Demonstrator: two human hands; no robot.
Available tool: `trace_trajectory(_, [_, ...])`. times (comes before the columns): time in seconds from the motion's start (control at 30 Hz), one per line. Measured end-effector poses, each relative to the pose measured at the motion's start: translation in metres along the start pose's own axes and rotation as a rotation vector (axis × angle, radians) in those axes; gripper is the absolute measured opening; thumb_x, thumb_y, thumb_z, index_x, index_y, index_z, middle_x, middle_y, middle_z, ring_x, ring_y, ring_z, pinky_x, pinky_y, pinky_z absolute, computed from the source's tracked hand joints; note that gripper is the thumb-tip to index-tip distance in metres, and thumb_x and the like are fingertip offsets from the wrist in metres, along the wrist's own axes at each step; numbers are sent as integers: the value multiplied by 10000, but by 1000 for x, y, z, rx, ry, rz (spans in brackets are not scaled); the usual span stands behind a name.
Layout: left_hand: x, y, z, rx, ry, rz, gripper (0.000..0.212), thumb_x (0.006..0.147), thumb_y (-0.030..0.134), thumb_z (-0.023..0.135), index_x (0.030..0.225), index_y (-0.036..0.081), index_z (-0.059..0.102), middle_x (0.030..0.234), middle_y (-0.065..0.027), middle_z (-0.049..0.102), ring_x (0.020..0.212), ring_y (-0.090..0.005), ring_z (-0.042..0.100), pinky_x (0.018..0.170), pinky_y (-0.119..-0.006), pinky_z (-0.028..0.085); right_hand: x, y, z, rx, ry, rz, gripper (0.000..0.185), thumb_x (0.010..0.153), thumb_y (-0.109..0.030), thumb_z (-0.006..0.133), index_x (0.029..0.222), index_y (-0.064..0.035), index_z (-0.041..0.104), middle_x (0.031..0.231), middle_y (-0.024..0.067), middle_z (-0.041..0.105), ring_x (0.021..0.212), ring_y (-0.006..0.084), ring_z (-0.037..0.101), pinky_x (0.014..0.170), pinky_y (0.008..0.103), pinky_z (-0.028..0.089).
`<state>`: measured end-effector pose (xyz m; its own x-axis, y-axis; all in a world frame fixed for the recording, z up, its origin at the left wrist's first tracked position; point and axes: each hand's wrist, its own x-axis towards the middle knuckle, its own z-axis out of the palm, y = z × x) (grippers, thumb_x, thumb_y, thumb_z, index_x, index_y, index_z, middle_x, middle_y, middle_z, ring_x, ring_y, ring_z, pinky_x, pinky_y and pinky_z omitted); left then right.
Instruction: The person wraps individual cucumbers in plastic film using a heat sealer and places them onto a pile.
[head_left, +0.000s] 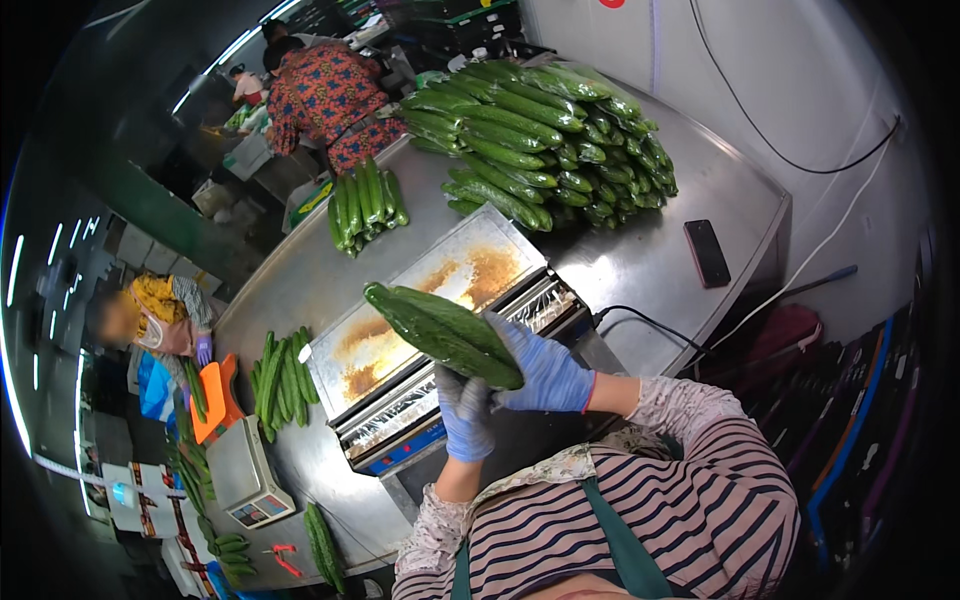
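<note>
Cucumbers (442, 330), held together as a bundle, tilt across the front of a film-wrapping machine (442, 300) with a stained metal plate. My left hand (465, 412), in a blue and grey work glove, grips the bundle from below near its lower end. On the bundle's right side my right hand (544, 367), in a like glove, is closed around it. Whether film covers this bundle is hard to tell. Beyond the machine lie a big pile of film-wrapped cucumbers (525, 142) and a smaller stack of cucumbers (366, 202). Loose cucumbers (281, 379) lie to the machine's left.
On the steel table (300, 289) stand a weighing scale (244, 472) and an orange tray (217, 397). Red-handled pliers or snips (285, 560) and a phone (706, 253) lie there too. A black cable runs right from the machine. Co-workers (169, 315) stand left and beyond.
</note>
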<state>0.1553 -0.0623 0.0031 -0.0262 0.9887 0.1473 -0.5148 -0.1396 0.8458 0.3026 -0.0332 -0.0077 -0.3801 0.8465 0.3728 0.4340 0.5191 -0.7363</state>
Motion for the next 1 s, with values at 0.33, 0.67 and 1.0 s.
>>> trace_trajectory(0.33, [-8,26,-46,372,89,-39,407,849,166,596,1200,-27,520,1050,-179,629,974,-264,622,872,-381,509,-15,77,-100,90,427,81,969,644,-341,756,1432,-90,251,1347,225,429,1203,347,473,1009,389,404])
trace_trajectory(0.67, [-34,40,-96,433,335,79,326,871,169,601,1148,3,559,983,-149,649,895,-248,641,801,-377,540,-7,254,-270,31,947,511,857,671,-180,774,1372,-12,311,1145,183,581,989,250,584,843,327,477])
trace_trajectory(1.0, [-28,48,-73,554,447,12,302,879,130,579,1133,-24,525,962,-163,632,862,-242,625,789,-364,529,-6,350,-316,-455,519,996,852,652,-295,732,1359,-20,343,1198,264,543,1118,367,538,936,385,433])
